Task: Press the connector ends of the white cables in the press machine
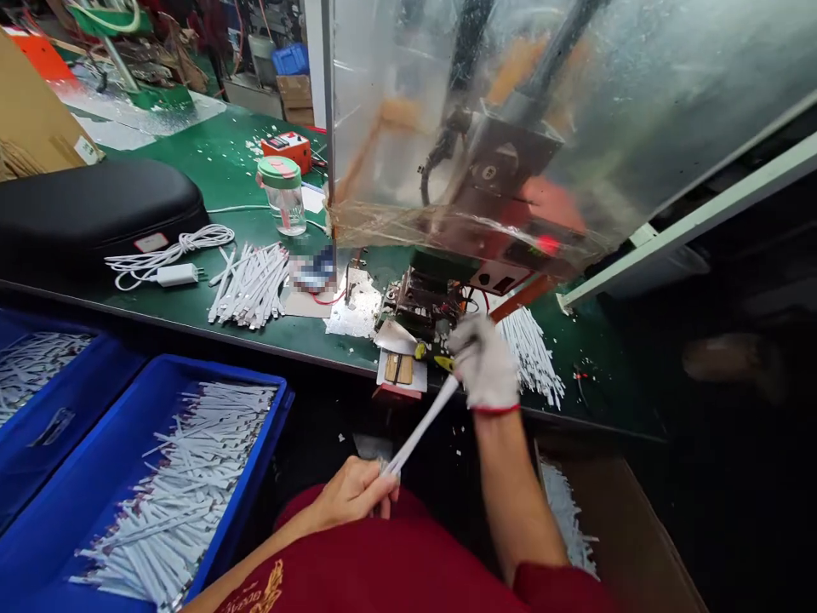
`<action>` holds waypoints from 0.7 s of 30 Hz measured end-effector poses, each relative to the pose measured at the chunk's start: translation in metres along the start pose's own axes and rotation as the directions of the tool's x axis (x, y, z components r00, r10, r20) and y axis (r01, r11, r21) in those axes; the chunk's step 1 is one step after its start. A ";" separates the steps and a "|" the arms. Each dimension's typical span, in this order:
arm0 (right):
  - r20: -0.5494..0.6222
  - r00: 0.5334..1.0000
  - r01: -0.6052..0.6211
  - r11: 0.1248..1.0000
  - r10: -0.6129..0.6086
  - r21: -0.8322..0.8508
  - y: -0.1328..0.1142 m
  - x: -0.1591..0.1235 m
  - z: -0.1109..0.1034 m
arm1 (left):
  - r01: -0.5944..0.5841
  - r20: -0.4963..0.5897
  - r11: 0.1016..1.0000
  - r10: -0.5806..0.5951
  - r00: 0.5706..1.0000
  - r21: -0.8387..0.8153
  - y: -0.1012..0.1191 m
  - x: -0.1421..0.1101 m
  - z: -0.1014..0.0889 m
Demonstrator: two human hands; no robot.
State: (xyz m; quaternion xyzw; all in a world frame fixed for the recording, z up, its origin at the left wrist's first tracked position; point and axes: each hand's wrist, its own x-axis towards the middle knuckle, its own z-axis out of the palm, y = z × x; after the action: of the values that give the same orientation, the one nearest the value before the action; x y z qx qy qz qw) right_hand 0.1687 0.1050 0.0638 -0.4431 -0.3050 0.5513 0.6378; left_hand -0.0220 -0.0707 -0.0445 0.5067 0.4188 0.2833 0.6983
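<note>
A long white strip (421, 426) slants from my lap up toward the bench edge. My bare left hand (354, 492) pinches its lower end, fingers closed. My right hand (483, 362), in a white glove, is closed on the strip's upper end, beside a small metal fixture (421, 306) with a yellow part. A loose pile of white strips (533, 349) lies just right of the gloved hand.
A blue bin (248, 502) of white strips stands at lower left, another blue bin (95, 375) beside it. On the green bench (217, 162) lie a strip bundle (252, 285), a white cable (166, 255), a cup (282, 194) and a black case (95, 209). A clear shield (574, 94) covers the machine. A cardboard box (638, 545) sits lower right.
</note>
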 end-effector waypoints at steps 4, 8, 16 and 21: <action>-0.060 0.924 0.376 0.926 -0.378 -0.036 -0.063 -0.014 -0.032 | 0.100 0.085 0.987 -0.090 0.992 -0.125 -0.035 -0.034 -0.011; 0.270 0.952 0.000 0.887 0.141 -0.462 -0.047 -0.066 -0.058 | 0.178 0.108 0.952 -0.156 0.982 -0.249 -0.047 -0.047 -0.021; 0.316 0.713 -0.331 0.698 0.626 -0.635 0.074 -0.137 -0.052 | 0.165 0.081 0.979 -0.156 0.984 -0.117 -0.050 -0.048 -0.029; 0.202 0.825 -0.417 0.810 0.528 -0.412 0.090 -0.143 -0.038 | 0.094 -0.048 0.965 -0.085 0.995 0.245 -0.058 -0.050 -0.039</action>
State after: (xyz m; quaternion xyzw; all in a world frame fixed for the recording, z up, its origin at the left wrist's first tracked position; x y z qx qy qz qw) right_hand 0.1334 -0.0432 -0.0193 -0.5203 -0.3717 0.6926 0.3338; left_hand -0.0822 -0.1128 -0.0895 0.5649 0.4862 0.2066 0.6339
